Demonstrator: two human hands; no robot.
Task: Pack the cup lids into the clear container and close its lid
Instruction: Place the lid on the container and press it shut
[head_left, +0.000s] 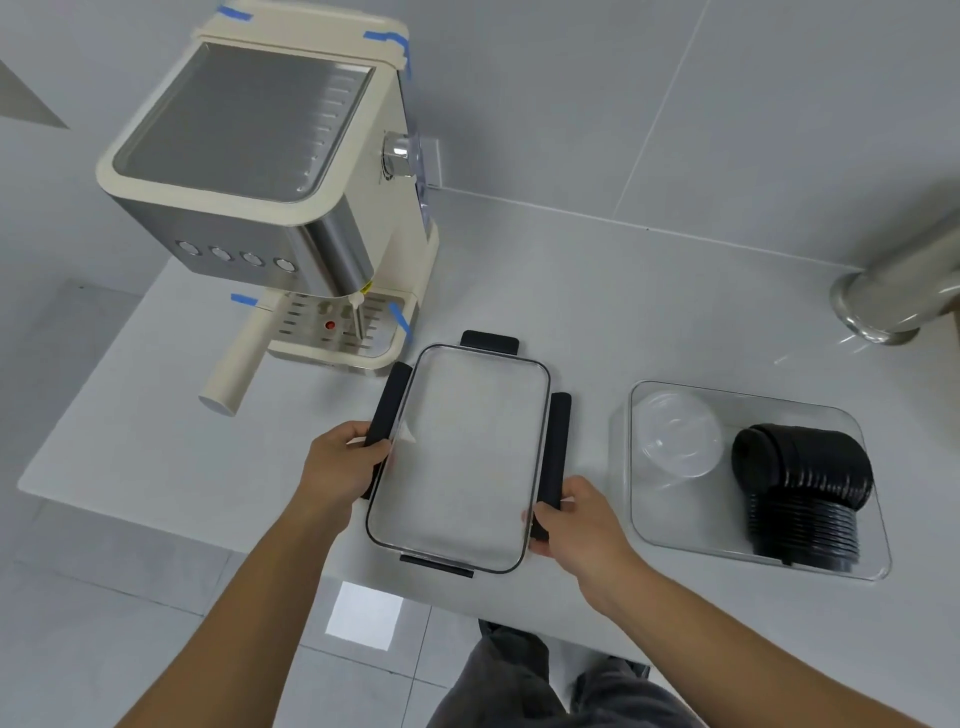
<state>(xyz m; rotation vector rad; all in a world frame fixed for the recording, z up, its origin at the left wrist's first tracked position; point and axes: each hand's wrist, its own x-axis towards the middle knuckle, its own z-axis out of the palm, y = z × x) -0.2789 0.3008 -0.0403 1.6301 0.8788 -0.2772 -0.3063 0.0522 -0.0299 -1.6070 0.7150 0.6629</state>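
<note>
A clear container lid (462, 457) with black latch flaps on its edges is at the counter's middle front. My left hand (340, 462) grips its left black flap, and my right hand (582, 519) grips the lower end of its right flap. To the right stands the clear container (644, 514), open on top. Inside it lie a stack of black cup lids (802, 493), bent on its side at the right, and clear cup lids (675, 434) at the left.
A cream and steel espresso machine (280, 192) stands at the back left, its handle (234, 374) sticking out toward me. A steel pipe (893, 296) rises at the far right. The counter's front edge (291, 551) runs below my hands.
</note>
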